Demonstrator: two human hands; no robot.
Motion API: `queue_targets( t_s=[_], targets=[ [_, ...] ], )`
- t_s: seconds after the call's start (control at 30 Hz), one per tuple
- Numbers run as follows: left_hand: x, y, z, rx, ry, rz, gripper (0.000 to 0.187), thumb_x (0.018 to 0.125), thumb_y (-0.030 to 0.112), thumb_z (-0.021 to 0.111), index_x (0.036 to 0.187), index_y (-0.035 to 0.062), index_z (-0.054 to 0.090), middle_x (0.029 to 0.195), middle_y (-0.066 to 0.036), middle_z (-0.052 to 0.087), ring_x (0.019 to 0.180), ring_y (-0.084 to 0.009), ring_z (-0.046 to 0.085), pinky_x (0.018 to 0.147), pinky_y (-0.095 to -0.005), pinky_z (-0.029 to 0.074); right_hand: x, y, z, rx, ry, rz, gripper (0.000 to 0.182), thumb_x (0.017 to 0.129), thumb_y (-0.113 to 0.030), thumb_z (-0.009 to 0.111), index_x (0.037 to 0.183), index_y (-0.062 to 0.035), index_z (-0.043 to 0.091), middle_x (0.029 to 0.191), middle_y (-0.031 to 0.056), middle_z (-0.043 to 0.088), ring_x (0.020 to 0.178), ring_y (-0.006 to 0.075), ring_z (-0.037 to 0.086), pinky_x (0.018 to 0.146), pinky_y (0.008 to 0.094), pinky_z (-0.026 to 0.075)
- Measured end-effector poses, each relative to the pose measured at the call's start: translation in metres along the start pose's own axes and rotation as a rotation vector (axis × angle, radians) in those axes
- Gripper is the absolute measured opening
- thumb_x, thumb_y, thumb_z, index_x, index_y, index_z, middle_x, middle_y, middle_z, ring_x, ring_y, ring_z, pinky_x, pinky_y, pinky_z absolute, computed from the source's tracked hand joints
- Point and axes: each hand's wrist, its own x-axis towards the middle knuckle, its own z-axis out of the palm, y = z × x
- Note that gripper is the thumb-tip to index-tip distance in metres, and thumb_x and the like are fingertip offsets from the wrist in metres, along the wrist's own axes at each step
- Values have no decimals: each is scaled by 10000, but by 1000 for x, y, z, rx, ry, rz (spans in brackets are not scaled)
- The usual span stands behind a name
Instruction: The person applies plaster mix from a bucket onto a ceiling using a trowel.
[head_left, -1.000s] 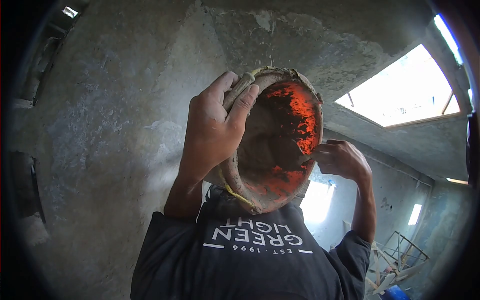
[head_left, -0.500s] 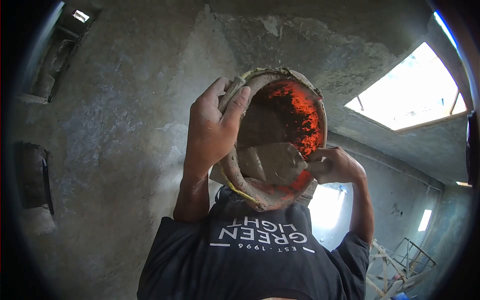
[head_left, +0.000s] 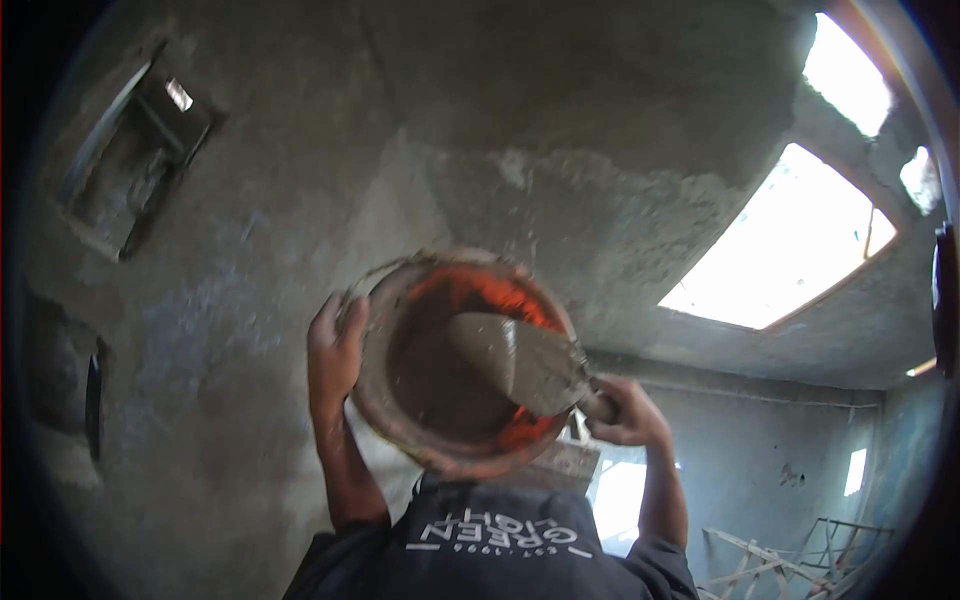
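Note:
My left hand grips the rim of a mortar-crusted bucket, thumb on the near side and fingers partly hidden. The bucket's mouth faces me, and orange shows through the grey coating on its inner wall. Grey wet mortar lies inside. In my right hand is the handle of a trowel. Its mortar-coated blade lies across the bucket's mouth, pointing left. Behind the bucket's lower right side, a flat grey block-like piece shows in part.
Rough plastered wall stretches ahead and to the left, with a recessed opening in it. A bright window opening is at the upper right. Frames of wood or metal stand at the lower right.
The bucket and both hands have shifted down and left in view. The bucket's mouth looks rounder, with more mortar visible. The trowel blade has risen and turned within it.

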Motion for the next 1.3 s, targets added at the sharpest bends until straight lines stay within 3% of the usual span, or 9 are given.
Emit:
queue_targets(
  t_s=[0.33,0.47,0.67,0.8,0.87,0.9,0.97,1.23,1.3],
  targets=[
    [20,-70,-11,-34,-22,-178,657,895,460,601,1212,-110,523,1131,-230,610,1062,-284,584,921,-352,430,76,-23,-85,339,435,173,328,865,-278,626,1021,10,609,762,30,606,618,93,571,538,256,468],
    [16,-66,-9,-66,69,-230,566,896,449,601,1093,-79,558,959,-161,612,908,-235,564,837,-341,435,152,-39,-188,290,635,-132,242,943,-241,540,910,-7,590,730,30,584,594,96,562,523,256,449],
    [18,-69,-7,-91,68,-261,439,895,413,605,893,-22,544,772,-98,546,749,-198,495,723,-341,415,292,-51,-333,-126,988,-458,317,862,-200,619,1110,-2,610,810,82,635,684,150,620,618,310,503],
    [17,-78,-6,-99,53,-296,396,897,382,603,852,-6,537,726,-87,532,718,-183,488,699,-332,410,323,-92,-324,-315,1248,-167,360,880,-207,616,1179,-7,600,819,108,626,687,190,638,662,327,521],
    [10,-106,3,-33,220,-305,372,895,365,616,877,-2,552,760,-85,554,729,-190,503,708,-331,417,357,-55,-344,-814,1523,-473,474,844,-211,658,1279,-52,559,913,167,610,794,270,640,735,379,516],
    [12,-106,-1,-38,222,-308,372,895,365,616,877,-2,552,760,-85,554,729,-190,503,708,-331,417,363,-53,-341,-818,1520,-478,474,844,-211,658,1279,-52,559,913,167,610,794,270,640,735,379,516],
    [10,-101,-12,-31,52,-494,693,855,459,668,1273,-63,488,1209,-188,555,1109,-242,531,966,-333,402,372,-52,-324,-745,1477,-264,524,838,-216,647,1335,-122,509,1101,215,541,957,358,607,825,440,492],
    [11,-119,-14,-151,-51,-497,682,871,434,660,1280,-78,473,1204,-187,552,1099,-247,534,952,-325,408,396,-13,-293,-917,1322,-321,576,859,-119,620,1401,-208,446,1138,196,516,975,360,581,812,437,497],
    [7,-116,-8,-58,115,-463,672,874,436,656,1272,-76,481,1169,-182,565,1072,-249,540,939,-328,412,390,1,-278,-986,1281,-302,584,849,-124,640,1395,-219,455,1126,186,534,951,346,587,786,434,503]
  ],
)
